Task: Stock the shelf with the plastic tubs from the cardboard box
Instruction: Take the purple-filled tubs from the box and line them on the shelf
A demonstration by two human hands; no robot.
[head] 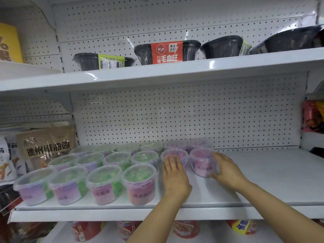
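Several clear plastic tubs stand in rows on the white middle shelf, filling its left half. Most hold green beads, like the front tub. Four at the right end hold pink beads. My right hand curls round the right side of a pink tub in the second row. My left hand lies with straight fingers against the front of the neighbouring pink tub. The cardboard box is out of view.
Black food bowls line the upper shelf. A brown food packet stands left of the tubs, red packets at the right. Red cups sit on the shelf below. The middle shelf's right half is bare.
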